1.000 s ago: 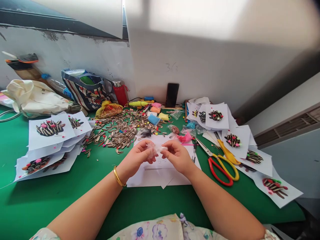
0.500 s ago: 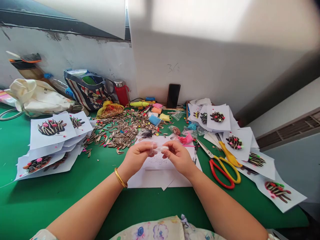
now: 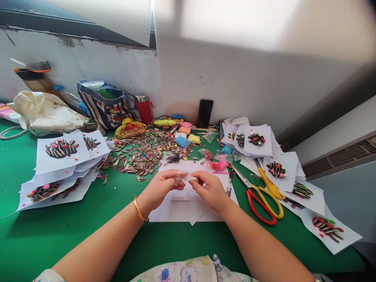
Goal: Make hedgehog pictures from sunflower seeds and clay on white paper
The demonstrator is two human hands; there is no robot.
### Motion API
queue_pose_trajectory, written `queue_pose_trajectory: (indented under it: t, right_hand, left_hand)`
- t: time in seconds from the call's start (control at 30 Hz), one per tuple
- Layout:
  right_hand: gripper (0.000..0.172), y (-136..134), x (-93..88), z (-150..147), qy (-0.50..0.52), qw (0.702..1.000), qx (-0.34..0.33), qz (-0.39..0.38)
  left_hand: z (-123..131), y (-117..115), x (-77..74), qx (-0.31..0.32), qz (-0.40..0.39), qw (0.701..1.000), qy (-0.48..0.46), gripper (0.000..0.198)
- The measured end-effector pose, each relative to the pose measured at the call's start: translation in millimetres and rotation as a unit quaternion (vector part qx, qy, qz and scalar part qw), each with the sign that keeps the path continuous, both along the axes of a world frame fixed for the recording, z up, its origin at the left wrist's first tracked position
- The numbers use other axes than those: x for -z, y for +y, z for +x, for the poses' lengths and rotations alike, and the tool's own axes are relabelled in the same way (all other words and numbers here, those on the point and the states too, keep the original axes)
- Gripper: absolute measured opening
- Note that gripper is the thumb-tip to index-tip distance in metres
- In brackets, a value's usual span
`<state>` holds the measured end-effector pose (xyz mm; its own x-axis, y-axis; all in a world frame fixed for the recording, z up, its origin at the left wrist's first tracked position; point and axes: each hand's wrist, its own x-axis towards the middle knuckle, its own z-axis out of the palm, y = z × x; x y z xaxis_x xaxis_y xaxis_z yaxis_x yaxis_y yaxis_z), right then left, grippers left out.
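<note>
Grips: our left grip (image 3: pixel 160 187) and right grip (image 3: pixel 210 192) clamped on crinkled clear plastic (image 3: pixel 182 179)
Below: smooth white paper (image 3: pixel 176 211)
11 o'clock: striped sunflower seeds (image 3: pixel 143 158)

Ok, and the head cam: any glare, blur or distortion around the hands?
Head view: strong wide-angle distortion stretches the green table top toward the frame edges. The wall at upper right is washed out by glare. Left hand and right hand look fairly sharp, but the clear plastic between them barely shows.
</note>
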<state>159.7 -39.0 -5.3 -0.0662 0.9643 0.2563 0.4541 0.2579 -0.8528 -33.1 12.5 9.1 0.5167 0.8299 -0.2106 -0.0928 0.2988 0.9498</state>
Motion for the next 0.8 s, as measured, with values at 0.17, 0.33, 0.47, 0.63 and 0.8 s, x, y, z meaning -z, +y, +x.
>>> queue_pose_trajectory:
  t: [0.17, 0.33, 0.47, 0.63, 0.8]
  right_hand:
    - [0.019, 0.9, 2.5, 1.0, 0.078, 0.996, -0.017, -0.036]
    - [0.029, 3.9, -0.1, 3.7, 0.170, 0.982, -0.012, -0.078]
    - [0.030, 4.8, -0.6, 2.4, 0.181, 0.979, -0.014, -0.096]
    - [0.034, 5.5, 5.0, 1.2, 0.187, 0.976, -0.013, -0.110]
    - [0.033, 7.5, 3.9, 0.6, 0.220, 0.966, -0.027, -0.131]
  left_hand:
    - [-1.5, 1.2, -5.3, 0.019, -0.012, 1.000, 0.015, 0.032]
    - [-1.9, 1.8, -7.7, 0.037, 0.033, 0.998, 0.038, 0.033]
    - [-1.7, 2.8, -3.0, 0.008, 0.037, 0.998, 0.046, 0.024]
    - [-2.9, 2.4, 0.0, 0.024, 0.080, 0.996, 0.044, 0.032]
    - [-4.9, 3.4, 0.9, 0.046, 0.108, 0.992, 0.035, 0.031]
